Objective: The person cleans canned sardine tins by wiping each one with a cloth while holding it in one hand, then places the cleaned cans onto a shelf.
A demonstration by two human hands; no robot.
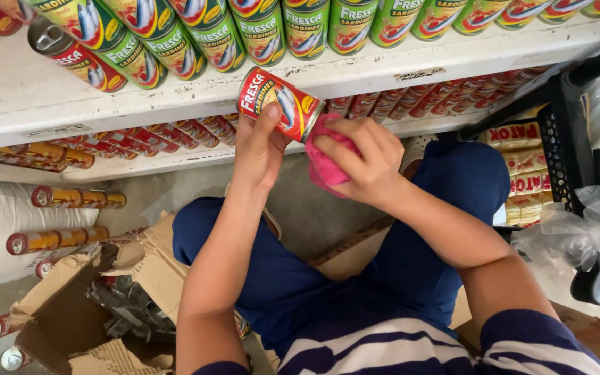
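Note:
My left hand [258, 149] grips a red tin can [278, 103] with a fish picture, held on its side in front of the shelf edge. My right hand [362, 163] presses a pink cloth [324, 167] against the can's right end. Both hands are above my knees, which are in blue trousers. Green tin cans [258, 31] stand in a row on the white shelf [175, 90] just above the hands, with one red can [78, 59] at their left end.
More red cans [453, 94] line the lower shelf. An open cardboard box [85, 305] with crumpled plastic lies at lower left, with loose cans [57, 239] on a white sack. A black crate [557, 146] with yellow packets and plastic bags [585, 229] stands at right.

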